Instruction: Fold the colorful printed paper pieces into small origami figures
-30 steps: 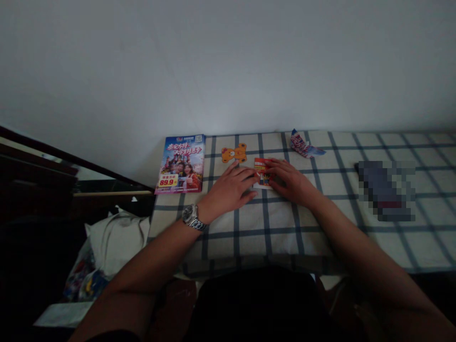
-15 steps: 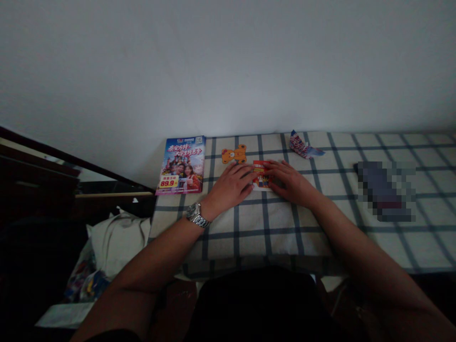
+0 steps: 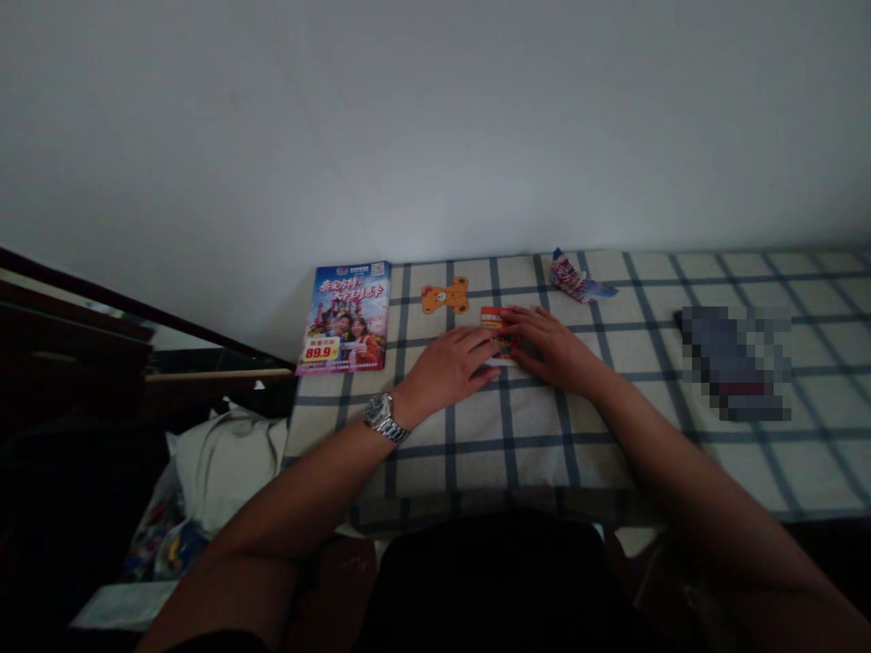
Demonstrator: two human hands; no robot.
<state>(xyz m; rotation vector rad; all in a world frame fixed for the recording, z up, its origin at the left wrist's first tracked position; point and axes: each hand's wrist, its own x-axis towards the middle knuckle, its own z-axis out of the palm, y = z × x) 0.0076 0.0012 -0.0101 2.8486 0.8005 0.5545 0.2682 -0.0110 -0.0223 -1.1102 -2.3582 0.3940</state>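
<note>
A small red-and-white printed leaflet lies on the checked cloth, partly hidden under both hands. My left hand, with a metal watch on the wrist, reaches over its left and middle part, fingers stretched out and the thumb apart. From the right, my right hand rests on the same leaflet with its fingers spread. A brown bear-shaped cutout lies just beyond my left hand. Past my right hand there is a crumpled piece of printed paper.
A stack of colourful flyers sits at the table's left end. On the right lies a dark, blurred-out flat object. A white wall rises behind the table. Below left, a pale bag stands beside the table.
My left hand has slid a little to the right, covering more of the leaflet. My right hand stays nearly in place.
</note>
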